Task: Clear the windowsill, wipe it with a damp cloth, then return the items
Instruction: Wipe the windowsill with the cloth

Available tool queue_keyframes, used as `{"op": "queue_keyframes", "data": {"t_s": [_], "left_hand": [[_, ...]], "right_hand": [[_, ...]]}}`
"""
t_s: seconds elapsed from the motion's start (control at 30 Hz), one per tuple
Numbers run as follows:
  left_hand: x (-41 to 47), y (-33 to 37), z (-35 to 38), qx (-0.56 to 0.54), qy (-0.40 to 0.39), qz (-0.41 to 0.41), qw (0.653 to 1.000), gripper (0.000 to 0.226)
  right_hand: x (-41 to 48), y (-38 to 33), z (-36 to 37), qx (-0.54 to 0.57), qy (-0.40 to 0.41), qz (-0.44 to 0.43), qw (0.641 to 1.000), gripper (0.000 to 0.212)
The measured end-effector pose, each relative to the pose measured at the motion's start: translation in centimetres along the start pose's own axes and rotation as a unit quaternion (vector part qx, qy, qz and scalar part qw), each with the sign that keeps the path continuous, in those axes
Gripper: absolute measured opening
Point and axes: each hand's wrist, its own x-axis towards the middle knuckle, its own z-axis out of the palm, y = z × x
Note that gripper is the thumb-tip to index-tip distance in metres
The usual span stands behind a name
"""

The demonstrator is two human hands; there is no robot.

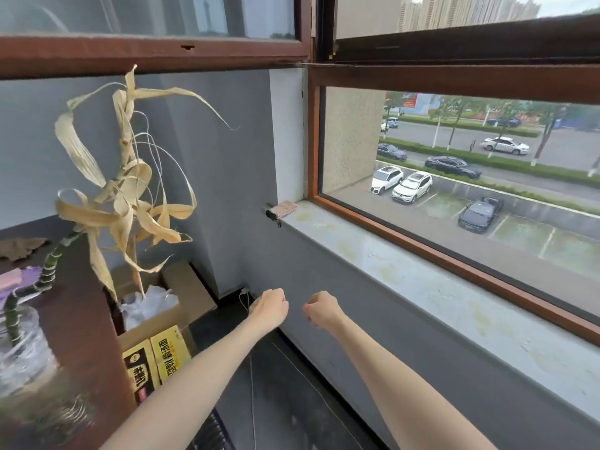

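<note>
The pale grey windowsill (pixel 422 287) runs from the upper middle down to the lower right, below a brown-framed window. A small patterned pouch (pixel 281 210) with a dark strap lies at the sill's far left end, partly over the edge. My left hand (pixel 271 306) and my right hand (pixel 319 309) hang in front of the grey wall below the sill, both with fingers curled under and nothing visible in them. Neither hand touches the sill. No cloth is in view.
A dried, yellowed plant (pixel 126 196) stands in a glass vase (pixel 22 349) on a dark brown cabinet (pixel 84 336) at the left. An open cardboard box (pixel 156 323) with white paper sits on the dark floor (pixel 279 384) beside it. Thin cords trail across the floor.
</note>
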Motion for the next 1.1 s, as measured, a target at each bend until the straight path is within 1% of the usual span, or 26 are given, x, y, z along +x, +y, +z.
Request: {"op": "queue_keyframes", "data": {"t_s": [0.1,0.23,0.33,0.43,0.53,0.67,0.77,0.87,1.0,1.1], "left_hand": [[4.1,0.2,-2.0,0.013,0.005,0.007,1.000,0.023],[8.7,1.3,-3.2,0.020,0.000,0.040,0.999,0.024],[11.7,2.2,-2.7,0.032,-0.011,0.066,0.997,0.024],[14.9,3.6,-2.3,0.040,-0.020,0.101,0.994,0.023],[18.3,4.9,-2.1,0.035,-0.025,0.112,0.993,0.023],[23.5,5.6,-1.2,0.039,-0.022,0.101,0.994,0.021],[27.9,5.9,-1.1,0.051,-0.024,0.093,0.994,0.017],[32.2,6.1,-2.0,0.060,-0.010,0.080,0.995,0.019],[36.9,6.3,-3.2,0.034,0.015,0.039,0.999,0.021],[39.8,5.9,-3.2,0.018,0.010,0.009,1.000,0.030]], "right_hand": [[3.2,-1.6,-1.7,-0.011,0.022,-0.003,1.000,0.015],[7.5,-2.4,-3.6,0.008,0.072,-0.003,0.997,0.014],[10.0,-1.9,-3.6,0.007,0.062,0.013,0.998,0.015],[13.0,-1.5,-3.5,0.012,0.050,0.028,0.998,0.022],[16.2,-2.0,-4.1,0.024,0.053,0.019,0.998,0.020],[21.4,-3.5,-6.0,0.038,0.053,0.004,0.998,0.017],[26.0,-4.5,-7.9,0.044,0.054,-0.005,0.998,0.021],[30.2,-5.3,-9.6,0.060,0.048,-0.015,0.997,0.019],[34.5,-5.9,-11.2,0.079,0.034,-0.005,0.996,0.021],[37.4,-6.0,-11.5,0.083,0.032,0.006,0.996,0.025]]}}
